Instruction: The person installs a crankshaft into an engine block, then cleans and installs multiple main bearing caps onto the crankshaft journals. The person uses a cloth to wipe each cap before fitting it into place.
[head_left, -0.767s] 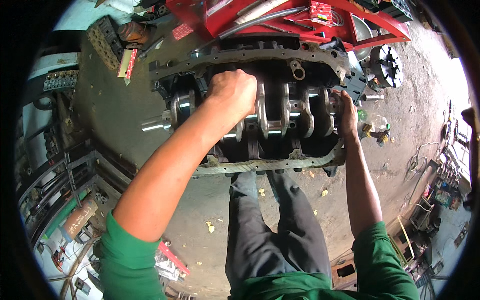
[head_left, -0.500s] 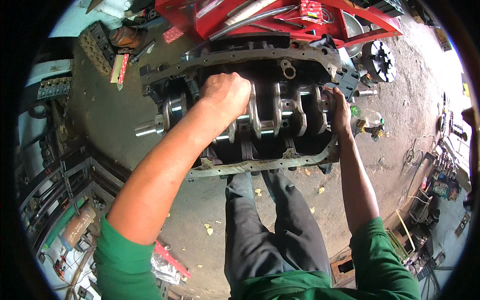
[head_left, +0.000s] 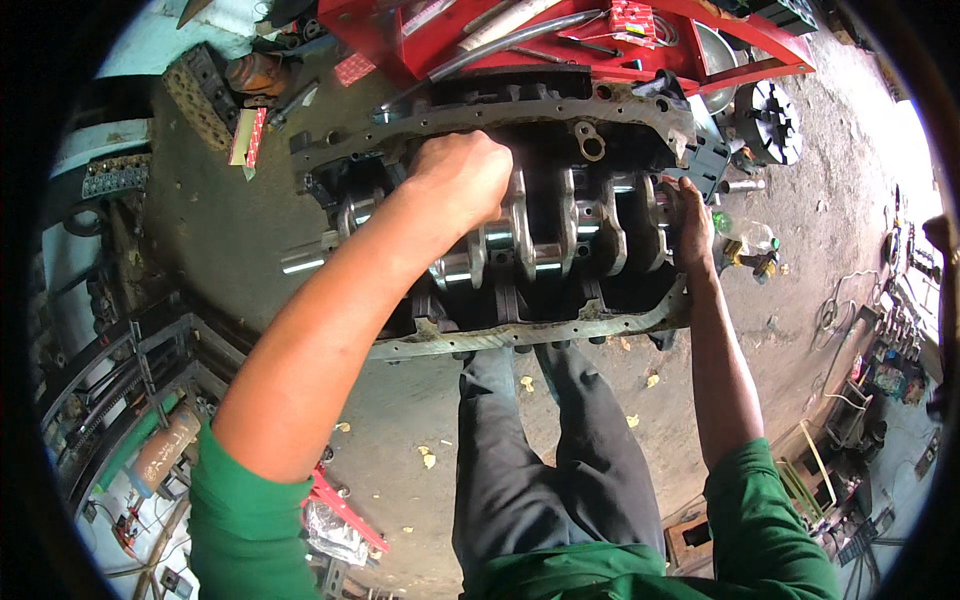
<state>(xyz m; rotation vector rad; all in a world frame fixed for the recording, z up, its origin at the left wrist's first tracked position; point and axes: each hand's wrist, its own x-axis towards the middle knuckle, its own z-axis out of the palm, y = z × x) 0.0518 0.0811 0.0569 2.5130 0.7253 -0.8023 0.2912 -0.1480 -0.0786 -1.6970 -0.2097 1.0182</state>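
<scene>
An engine block point(head_left: 500, 335) lies with its open side up in front of me. A bright metal crankshaft point(head_left: 522, 240) runs lengthwise along it, its narrow end point(head_left: 303, 260) sticking out past the left side. My left hand point(head_left: 462, 175) is closed in a fist over the crankshaft's left-middle part; its fingertips are hidden beneath the hand. At the crankshaft's right end, my right hand point(head_left: 694, 228) is curled round the end, with most of its fingers out of sight.
Beyond the block stands a red metal tray point(head_left: 740, 75) holding rods and tools. A round dark chuck point(head_left: 768, 122) and a clear plastic bottle point(head_left: 750, 235) lie to the right. At the left are a metal frame point(head_left: 140, 350) and a worn cylinder head point(head_left: 200, 95).
My left fist has shifted slightly farther from me against the block. The right hand stays at the crankshaft's end. The whole view has moved a little.
</scene>
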